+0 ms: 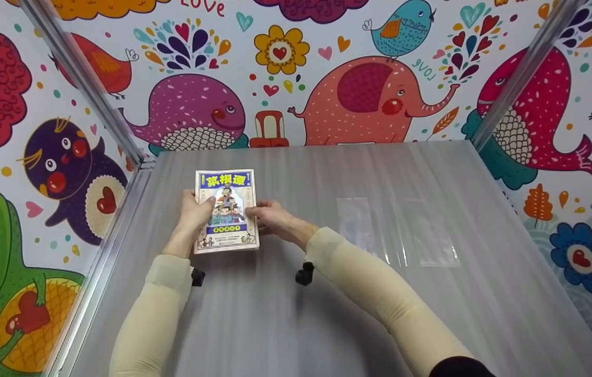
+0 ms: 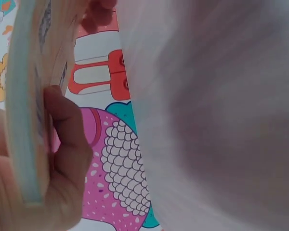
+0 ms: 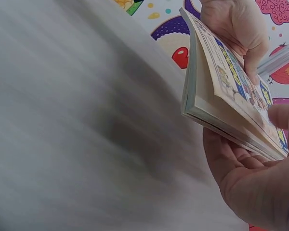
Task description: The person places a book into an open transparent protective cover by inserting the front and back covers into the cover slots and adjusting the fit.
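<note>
Both hands hold a paperback book (image 1: 233, 230) above the table, left of the middle in the head view. Its illustrated cover, with yellow characters on a blue band, faces up. The left hand (image 1: 194, 213) grips the left edge, thumb on the cover; in the left wrist view a finger (image 2: 70, 125) bends against the back. On the opposite edge the right hand (image 1: 273, 217) has its thumb on the cover and its other fingers (image 3: 231, 154) beneath, seen in the right wrist view. There the front cover (image 3: 231, 82) stands slightly lifted from the pages.
Clear plastic sleeves (image 1: 356, 225) lie flat on the grey table (image 1: 285, 314), right of the book. Metal rails (image 1: 112, 251) run along the left edge. Cartoon-printed panels (image 1: 275, 78) rise behind and at both sides.
</note>
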Demonstrator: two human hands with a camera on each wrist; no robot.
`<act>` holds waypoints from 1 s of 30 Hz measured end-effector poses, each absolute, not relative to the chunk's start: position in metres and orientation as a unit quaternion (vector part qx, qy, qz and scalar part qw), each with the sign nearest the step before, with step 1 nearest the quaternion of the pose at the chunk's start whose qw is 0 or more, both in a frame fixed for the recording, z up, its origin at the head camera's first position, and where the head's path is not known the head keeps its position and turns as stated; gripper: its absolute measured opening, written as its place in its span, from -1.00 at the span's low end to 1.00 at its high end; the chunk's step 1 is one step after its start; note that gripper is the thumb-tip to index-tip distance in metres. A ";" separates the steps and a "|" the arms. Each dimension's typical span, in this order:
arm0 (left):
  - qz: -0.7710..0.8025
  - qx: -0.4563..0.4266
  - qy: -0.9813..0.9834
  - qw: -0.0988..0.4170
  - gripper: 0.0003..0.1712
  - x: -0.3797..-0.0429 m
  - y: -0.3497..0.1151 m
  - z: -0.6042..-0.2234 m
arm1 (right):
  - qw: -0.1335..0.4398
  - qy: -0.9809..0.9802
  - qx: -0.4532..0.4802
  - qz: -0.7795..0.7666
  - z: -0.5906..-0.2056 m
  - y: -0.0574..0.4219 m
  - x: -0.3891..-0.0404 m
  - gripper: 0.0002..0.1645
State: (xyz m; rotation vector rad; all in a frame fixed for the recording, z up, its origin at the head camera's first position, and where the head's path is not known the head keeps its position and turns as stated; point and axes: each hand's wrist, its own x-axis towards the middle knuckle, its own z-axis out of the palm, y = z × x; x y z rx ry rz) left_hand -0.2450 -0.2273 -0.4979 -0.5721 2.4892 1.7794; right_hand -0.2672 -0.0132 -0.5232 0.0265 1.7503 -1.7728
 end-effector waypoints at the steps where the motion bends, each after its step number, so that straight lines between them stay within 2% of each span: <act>1: 0.573 -0.185 0.798 0.014 -0.41 -0.245 -0.226 -0.498 | 0.313 0.669 0.008 -0.673 -0.524 -0.012 -0.268 -0.58; 5: 0.573 -0.186 0.798 0.015 -0.45 -0.244 -0.219 -0.498 | 0.298 0.682 -0.001 -0.668 -0.525 -0.006 -0.270 -0.82; 8: 0.577 -0.180 0.796 0.014 -0.48 -0.244 -0.215 -0.499 | 0.296 0.687 -0.005 -0.663 -0.524 0.001 -0.272 -0.90; 23: 0.574 -0.146 0.805 0.013 -0.51 -0.242 -0.192 -0.505 | 0.299 0.700 -0.022 -0.648 -0.526 0.035 -0.280 -0.71; 27: 0.584 -0.118 0.803 0.018 -0.44 -0.241 -0.186 -0.510 | 0.297 0.699 -0.021 -0.650 -0.527 0.047 -0.283 -0.73; 30: 0.590 -0.092 0.802 0.024 -0.29 -0.239 -0.184 -0.513 | 0.291 0.698 -0.019 -0.654 -0.527 0.054 -0.285 -0.76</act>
